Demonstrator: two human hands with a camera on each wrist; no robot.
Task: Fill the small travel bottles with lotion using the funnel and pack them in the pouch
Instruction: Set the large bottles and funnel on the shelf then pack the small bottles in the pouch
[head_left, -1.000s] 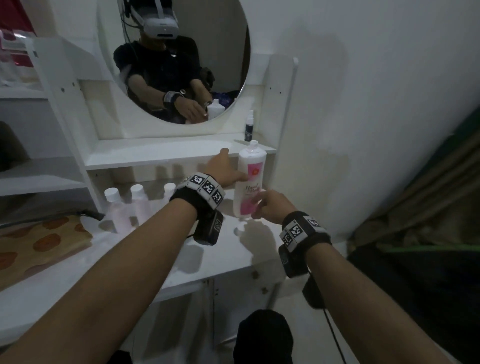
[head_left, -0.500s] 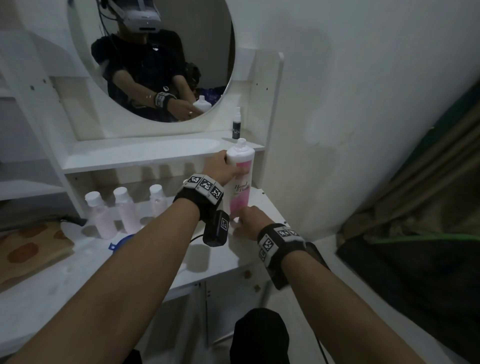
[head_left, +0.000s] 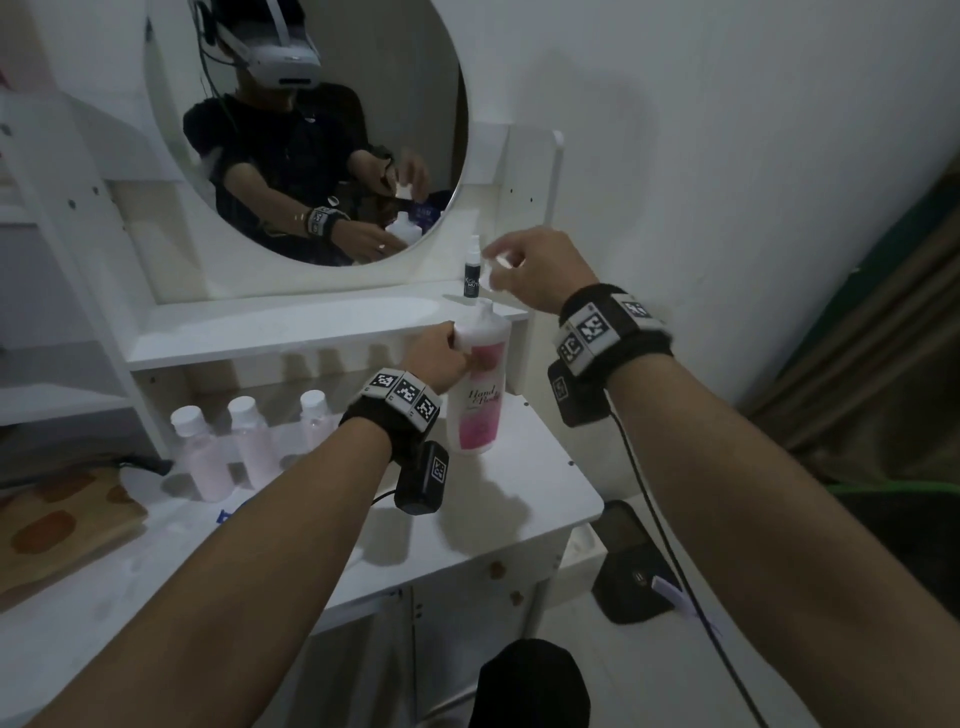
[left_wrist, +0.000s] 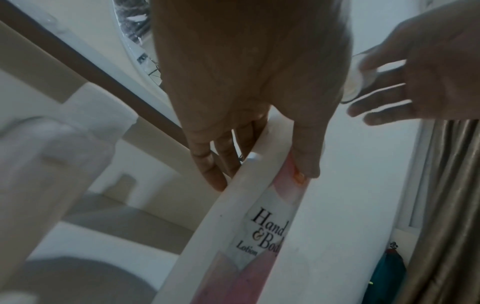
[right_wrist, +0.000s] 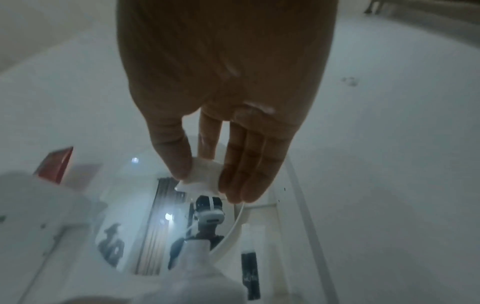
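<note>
A tall white and pink lotion bottle (head_left: 480, 387) (left_wrist: 249, 226) stands on the white vanity top (head_left: 545, 499). My left hand (head_left: 441, 353) (left_wrist: 249, 127) grips its upper body, fingers behind and thumb on the label. The bottle's neck (head_left: 485, 310) (right_wrist: 194, 253) is bare. My right hand (head_left: 524, 270) (right_wrist: 207, 174) is raised above it and pinches the white cap (head_left: 491, 278) (right_wrist: 201, 179) between thumb and fingers. Three small capped travel bottles (head_left: 249, 441) with pale pink contents stand to the left under the shelf. A bit of blue (head_left: 224, 517), perhaps the funnel, shows by my left forearm.
A small dark spray bottle (head_left: 472, 275) stands on the shelf (head_left: 291, 332) just behind the lotion bottle. A round mirror (head_left: 311, 130) hangs above. A brown spotted pouch or cloth (head_left: 57, 525) lies at the far left. The wall is close on the right.
My right hand has left the bottle's base, risen above its top and now holds the cap, which is off the bottle. My left hand keeps its grip on the upper bottle.
</note>
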